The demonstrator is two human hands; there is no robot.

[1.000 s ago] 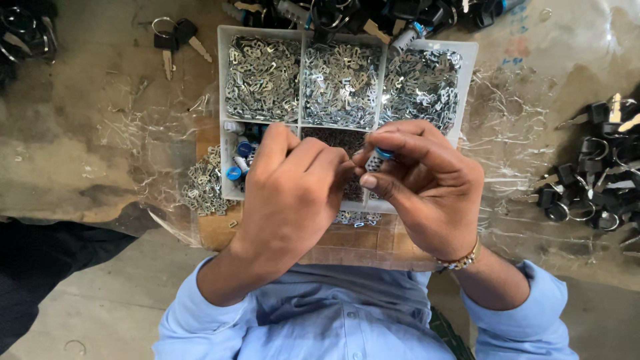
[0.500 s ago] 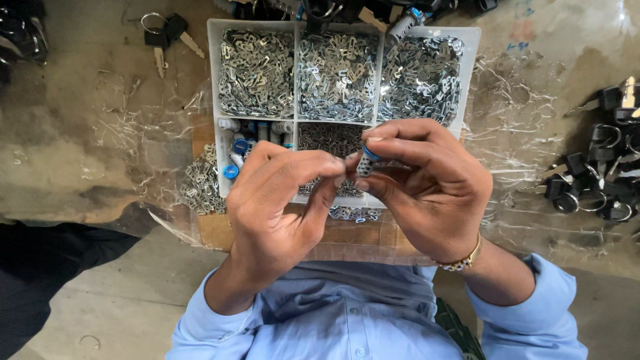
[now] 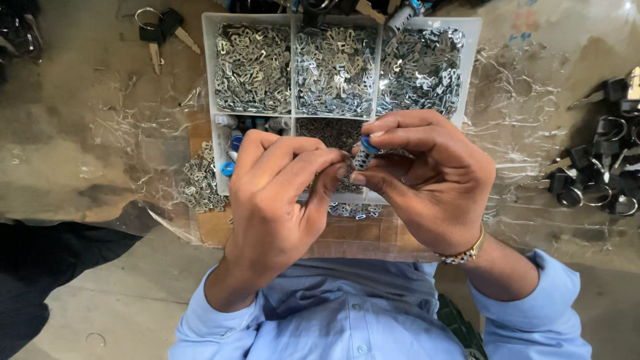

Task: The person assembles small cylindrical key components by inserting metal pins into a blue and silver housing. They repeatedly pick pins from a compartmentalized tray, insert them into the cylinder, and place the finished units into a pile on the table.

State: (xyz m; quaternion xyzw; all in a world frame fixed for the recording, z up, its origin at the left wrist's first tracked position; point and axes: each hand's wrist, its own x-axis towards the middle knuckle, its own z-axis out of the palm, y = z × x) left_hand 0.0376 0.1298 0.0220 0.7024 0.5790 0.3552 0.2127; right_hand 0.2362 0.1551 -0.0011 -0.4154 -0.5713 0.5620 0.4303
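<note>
A worn brown workbench (image 3: 80,133), partly covered by crinkled clear plastic sheeting (image 3: 533,100), fills most of the view. On it sits a white compartment tray (image 3: 291,67) whose three upper sections are heaped with small silvery stamped metal pieces (image 3: 333,67); the lower left section holds a few blue-capped cylinders (image 3: 235,143) and the lower middle one a mass of fine dark parts (image 3: 327,130). The person's light blue shirt (image 3: 347,313) takes up the bottom of the frame. Above it, the left hand (image 3: 273,200) and right hand (image 3: 427,180) meet over the tray's lower edge. A heap of black-headed keys with rings (image 3: 593,180) lies at the right edge of the bench, and another black-headed key on a ring (image 3: 160,33) lies at the upper left. A loose cluster of silvery pieces (image 3: 197,183) rests just outside the tray's left wall. The right hand's thumb and fingers are pinched on a small silvery lock cylinder with a blue end (image 3: 363,155), held above the tray; the left hand's fingertips close together right against it, though what they pinch is too small to tell.
</note>
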